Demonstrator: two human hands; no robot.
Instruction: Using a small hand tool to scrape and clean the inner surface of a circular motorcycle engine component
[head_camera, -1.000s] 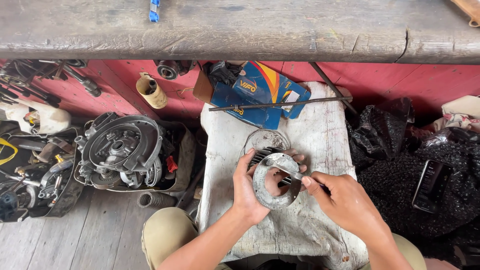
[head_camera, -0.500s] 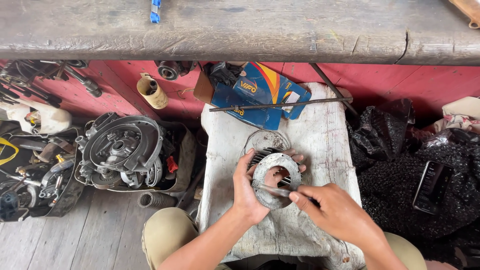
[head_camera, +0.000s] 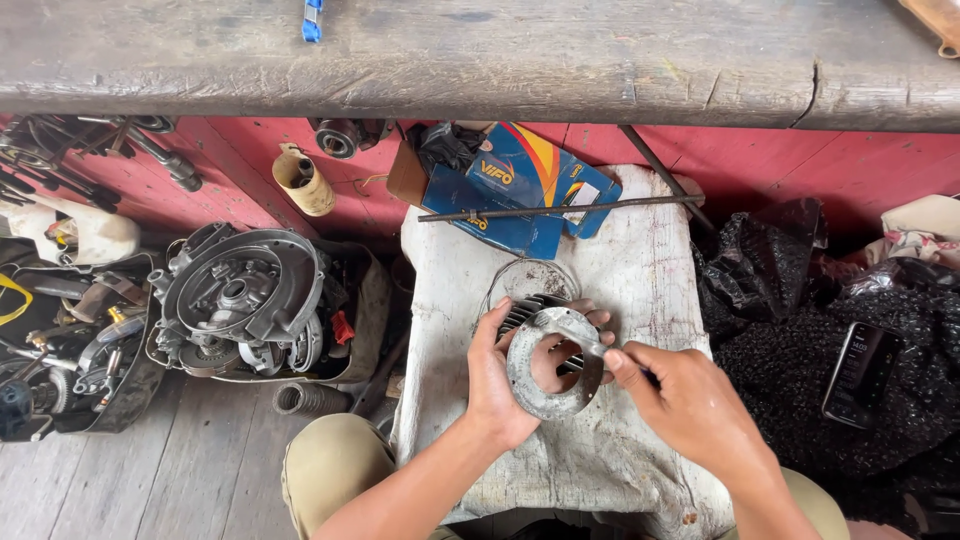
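Left hand (head_camera: 495, 375) grips a grey metal ring-shaped plate (head_camera: 548, 365) above the white cloth-covered bench (head_camera: 640, 270); right hand (head_camera: 690, 405) pinches a thin metal tool (head_camera: 580, 338) against it.

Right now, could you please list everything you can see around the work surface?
metal ring plate: one, grey, held over the cloth-covered stool
thin tool: one, metallic, on the ring
cardboard box: one, blue, stool's far end
metal rod: one, dark, across the box
engine casing: one, grey, floor left
phone: one, black, right
left hand: grips the ring
right hand: holds the tool
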